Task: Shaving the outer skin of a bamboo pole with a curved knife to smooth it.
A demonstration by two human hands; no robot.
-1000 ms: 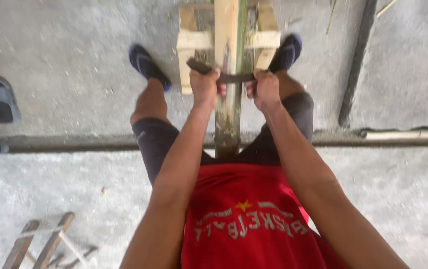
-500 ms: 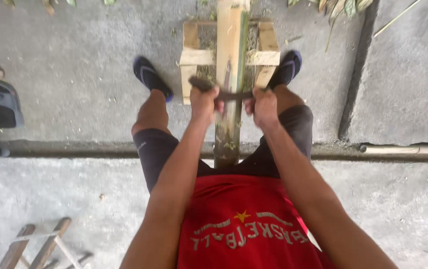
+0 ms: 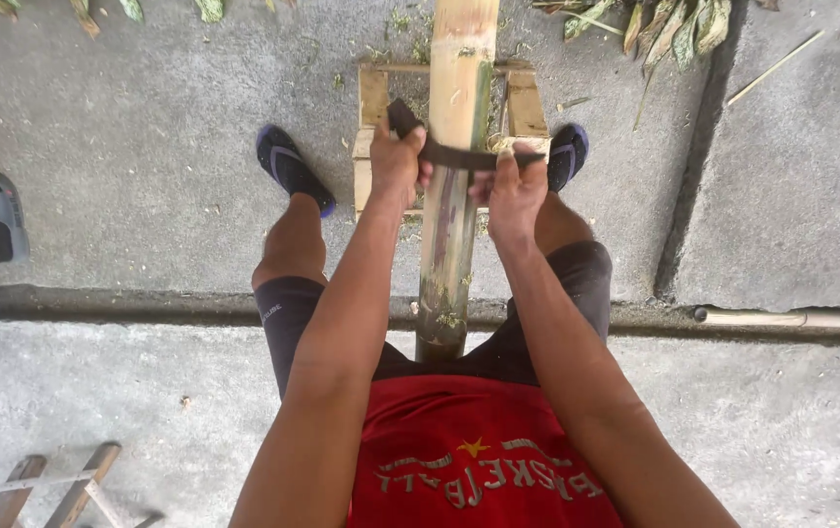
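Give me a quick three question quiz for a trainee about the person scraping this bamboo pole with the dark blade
1. True or false: both hands grip the dark blade, left hand and right hand on opposite ends.
2. What does the bamboo pole rest on at its far end? A) a wooden frame B) a metal bucket C) a brick stack
3. Fill in: the blade lies ____ the pole.

Key: 1 true; 2 A; 3 across.
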